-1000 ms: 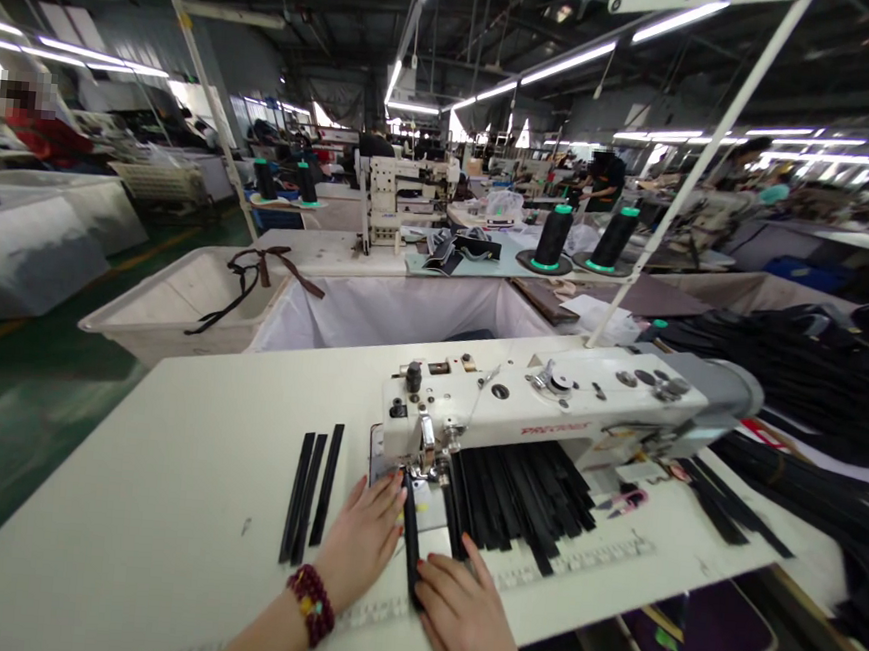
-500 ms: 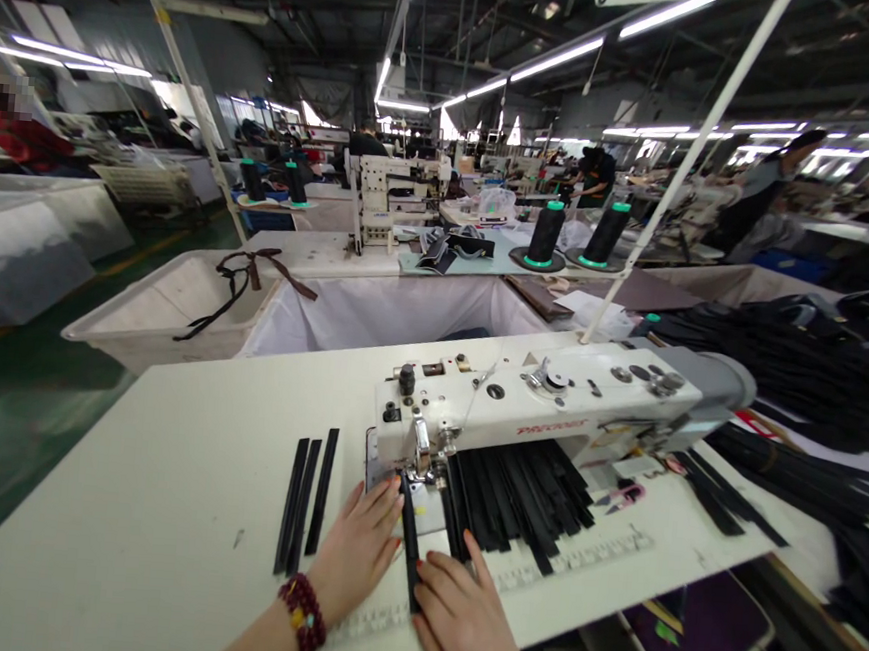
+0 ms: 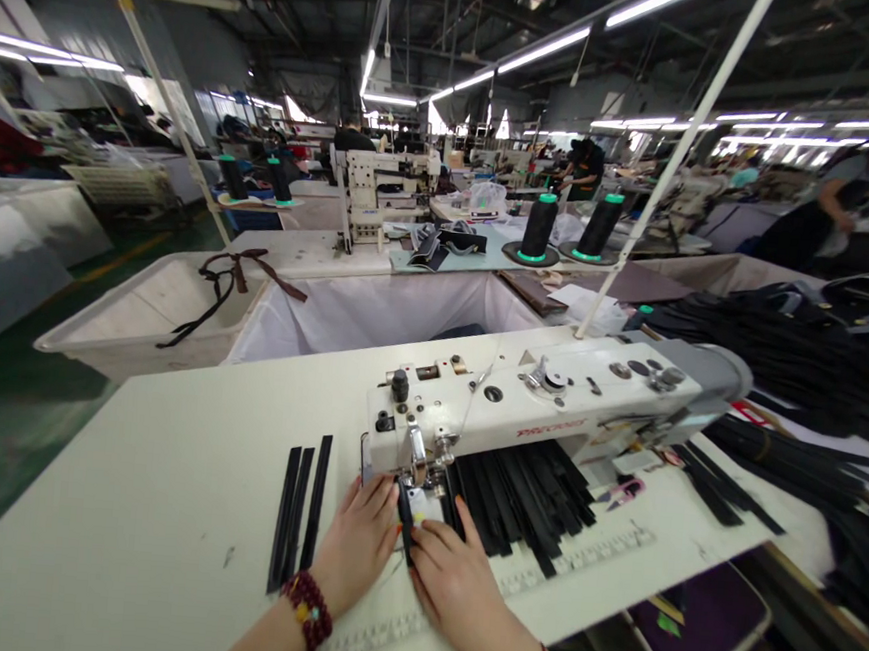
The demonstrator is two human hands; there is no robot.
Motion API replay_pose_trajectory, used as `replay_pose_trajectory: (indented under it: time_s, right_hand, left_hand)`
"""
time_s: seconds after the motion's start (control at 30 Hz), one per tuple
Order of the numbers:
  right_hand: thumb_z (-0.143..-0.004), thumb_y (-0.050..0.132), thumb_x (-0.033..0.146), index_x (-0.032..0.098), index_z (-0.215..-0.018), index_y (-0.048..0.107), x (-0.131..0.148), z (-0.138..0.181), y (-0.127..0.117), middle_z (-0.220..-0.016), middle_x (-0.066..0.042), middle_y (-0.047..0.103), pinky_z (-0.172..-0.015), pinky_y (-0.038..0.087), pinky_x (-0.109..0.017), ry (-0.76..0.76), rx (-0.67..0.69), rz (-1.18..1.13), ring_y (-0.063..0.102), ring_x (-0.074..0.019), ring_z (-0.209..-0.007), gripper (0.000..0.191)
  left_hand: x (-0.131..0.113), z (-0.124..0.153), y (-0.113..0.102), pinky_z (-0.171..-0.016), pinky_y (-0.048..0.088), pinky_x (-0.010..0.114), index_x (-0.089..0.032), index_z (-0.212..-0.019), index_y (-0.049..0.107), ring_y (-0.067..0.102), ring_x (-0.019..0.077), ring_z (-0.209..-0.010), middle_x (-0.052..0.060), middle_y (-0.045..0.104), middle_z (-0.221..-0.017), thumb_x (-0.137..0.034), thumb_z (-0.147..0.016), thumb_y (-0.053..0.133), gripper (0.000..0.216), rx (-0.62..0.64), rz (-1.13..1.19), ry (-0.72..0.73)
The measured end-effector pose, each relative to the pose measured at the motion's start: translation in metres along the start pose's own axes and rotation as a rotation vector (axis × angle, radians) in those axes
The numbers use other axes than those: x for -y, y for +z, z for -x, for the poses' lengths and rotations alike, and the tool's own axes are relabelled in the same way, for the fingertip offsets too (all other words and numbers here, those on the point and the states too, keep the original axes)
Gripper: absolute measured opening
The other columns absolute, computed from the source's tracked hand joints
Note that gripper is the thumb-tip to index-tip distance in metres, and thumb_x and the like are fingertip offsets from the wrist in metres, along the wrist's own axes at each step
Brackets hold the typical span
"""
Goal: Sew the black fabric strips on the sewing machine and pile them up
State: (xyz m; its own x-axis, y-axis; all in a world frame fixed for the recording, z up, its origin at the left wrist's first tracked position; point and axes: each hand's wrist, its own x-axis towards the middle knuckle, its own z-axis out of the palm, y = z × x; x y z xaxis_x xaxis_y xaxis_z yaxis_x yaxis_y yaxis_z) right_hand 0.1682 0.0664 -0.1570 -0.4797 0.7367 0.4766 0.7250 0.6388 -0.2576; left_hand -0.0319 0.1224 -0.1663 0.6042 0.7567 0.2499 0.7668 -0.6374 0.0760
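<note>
A narrow black fabric strip [image 3: 405, 520] runs under the presser foot [image 3: 417, 477] of a white sewing machine [image 3: 534, 399]. My left hand [image 3: 359, 538] lies flat along the strip's left side, fingers stretched toward the foot, their tips touching the strip. On the other side, my right hand [image 3: 452, 573] rests palm down with fingers spread, fingertips against the strip's near end. Both hands are open, pressing rather than gripping. A pile of black strips [image 3: 518, 498] sits under the machine arm, right of the needle. Several more strips [image 3: 301, 511] lie left of my left hand.
Pink-handled thread snips [image 3: 623, 492] lie right of the pile. A ruler scale [image 3: 582, 558] runs along the table's [image 3: 188, 487] front. Beyond stand a white-lined bin [image 3: 360, 310] and black thread cones [image 3: 538, 228]. At right are black pieces [image 3: 801, 344] and a person [image 3: 827, 206].
The strip has fed further under the presser foot, and less of it shows. My right hand has moved forward and left, closer to the needle. My left hand stays beside the foot.
</note>
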Motion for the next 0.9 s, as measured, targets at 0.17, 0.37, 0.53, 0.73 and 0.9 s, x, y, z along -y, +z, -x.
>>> replay_pose_trajectory:
  time_s: [0.17,0.37,0.53,0.73,0.9]
  right_hand:
    - [-0.09,0.064,0.013,0.014,-0.106,0.067,-0.009,-0.011,0.005,-0.109,-0.008,0.071,-0.123,0.0,-0.055,-0.039,0.037,0.046,0.059,-0.0221,-0.108,0.017]
    - [-0.091,0.063,0.01,0.013,-0.108,0.068,-0.014,-0.027,0.009,-0.104,-0.008,0.07,-0.123,0.003,-0.056,-0.068,0.03,0.136,0.06,-0.0226,-0.104,0.018]
    - [-0.089,0.064,0.011,0.01,-0.118,0.066,-0.014,-0.037,0.015,-0.1,-0.009,0.068,-0.119,0.019,-0.06,-0.074,0.038,0.206,0.061,-0.0265,-0.099,0.028]
    - [-0.092,0.058,0.01,0.008,-0.122,0.063,-0.012,-0.042,0.021,-0.102,-0.011,0.066,-0.116,0.029,-0.057,-0.052,0.038,0.279,0.06,-0.0266,-0.098,0.03]
    - [-0.092,0.058,0.01,0.012,-0.116,0.065,-0.01,-0.038,0.028,-0.099,-0.01,0.065,-0.115,0.031,-0.055,-0.014,0.018,0.3,0.059,-0.0258,-0.097,0.025]
  left_hand:
    - [-0.002,0.0,0.007,-0.109,0.042,0.057,-0.012,-0.129,0.059,0.054,0.0314,-0.128,0.016,0.066,-0.127,-0.026,-0.1,0.041,0.038,-0.053,-0.014,-0.018]
    - [-0.003,-0.004,0.001,-0.109,0.043,0.057,-0.012,-0.126,0.061,0.056,0.0313,-0.124,0.015,0.066,-0.128,-0.024,-0.099,0.041,0.036,-0.009,0.002,-0.046]
    - [-0.004,-0.009,-0.005,-0.108,0.044,0.057,-0.015,-0.12,0.064,0.057,0.0318,-0.124,0.014,0.068,-0.123,-0.023,-0.097,0.045,0.031,0.025,0.02,-0.06]
    - [-0.005,-0.01,-0.003,-0.109,0.041,0.057,-0.015,-0.124,0.061,0.056,0.0322,-0.125,0.014,0.067,-0.124,-0.018,-0.095,0.046,0.033,0.031,0.049,-0.083]
    - [0.013,-0.016,-0.014,-0.109,0.041,0.056,-0.018,-0.119,0.064,0.059,0.0291,-0.117,0.012,0.068,-0.122,-0.015,-0.093,0.045,0.032,0.024,0.129,-0.036]
